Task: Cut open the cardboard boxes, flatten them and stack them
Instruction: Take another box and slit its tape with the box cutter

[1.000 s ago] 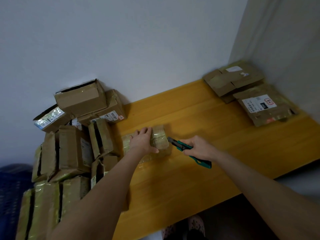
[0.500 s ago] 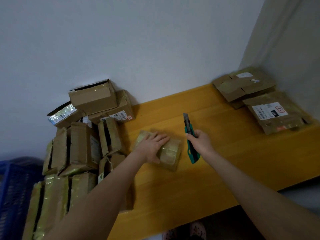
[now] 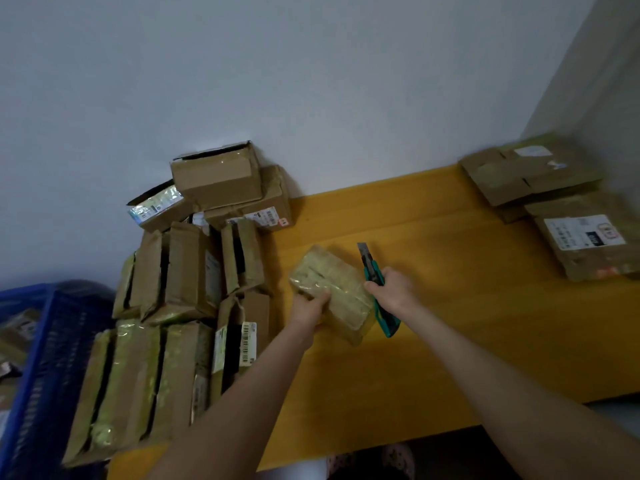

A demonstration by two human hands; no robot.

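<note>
A small cardboard box (image 3: 334,289) wrapped in shiny tape lies on the yellow table (image 3: 467,306), turned diagonally. My left hand (image 3: 309,308) grips its near left corner. My right hand (image 3: 391,289) holds a green utility knife (image 3: 375,282) just right of the box, blade extended and pointing away from me. A heap of taped and opened boxes (image 3: 187,282) fills the left end of the table. Flattened boxes (image 3: 561,202) are stacked at the far right corner.
A blue plastic crate (image 3: 41,368) stands left of the table, beside the box heap. White walls close the back and right sides. The table's front edge runs near my arms, with my feet (image 3: 381,462) showing below.
My left hand slid from the top of the box to its near left corner, and the box turned more diagonal. The knife stays upright in my right hand, now close against the box's right side.
</note>
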